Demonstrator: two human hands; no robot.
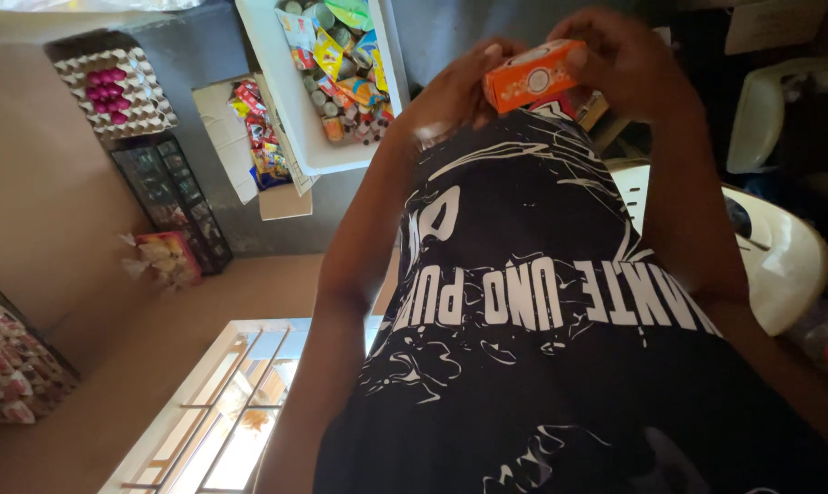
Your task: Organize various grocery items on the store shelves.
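Far to the left of the orange box, low against the tan wall, sits a rack of pale wrapped packets (2, 357), and above it, high on the wall, an egg tray (112, 84) holds a small cluster of pink eggs (107, 91) in its middle cups while the outer cups are bare. Just below the tray stands a dark crate (172, 203) whose contents I cannot make out, with a little pink-and-yellow pack (162, 259) beside it. Nearer the orange box, a white carton (249, 151) lies open with bright red and yellow sachets (258, 137) spilling along its edge, and touching it is a larger white tray (295, 101) crammed with small tins and colourful wrappers (345, 64). Low down, well below all this, a barred window (231, 412) lets in light. My black printed shirt (542, 348) fills the middle and hides whatever lies behind it. My left hand (455, 91) has its fingers closed on the left end of the small orange box (533, 76), which sits at the top of the shirt, between my two hands. My right hand (624, 59) curls over the box's right end, fingers wrapped around it. To the right of the box, past my right forearm, a white plastic chair (780, 256) stands, partly blocked by my arm, with dim clutter beyond that I cannot tell apart.
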